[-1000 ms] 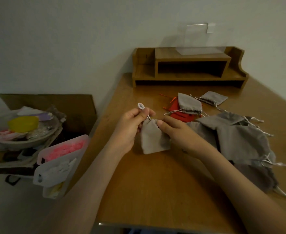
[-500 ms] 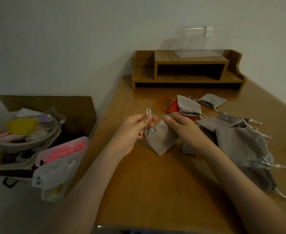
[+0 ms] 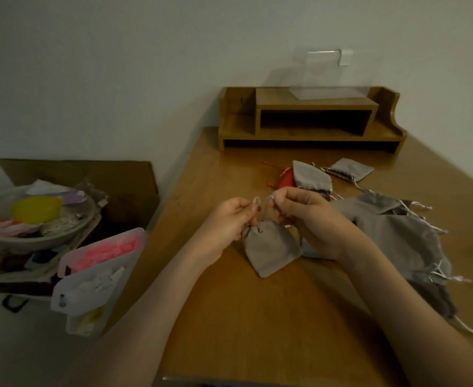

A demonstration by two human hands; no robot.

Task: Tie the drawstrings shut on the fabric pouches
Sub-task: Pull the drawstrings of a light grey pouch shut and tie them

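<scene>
The pouch (image 3: 271, 248), cinched at its mouth, hangs just below both hands over the middle of the counter (image 3: 257, 325). The left hand (image 3: 224, 226) has its grip pinched on the left loop (image 3: 256, 201), and the right hand (image 3: 313, 222) pinches the right loop (image 3: 271, 197) just beside it. More pouches (image 3: 397, 236) lie heaped to the right.
</scene>
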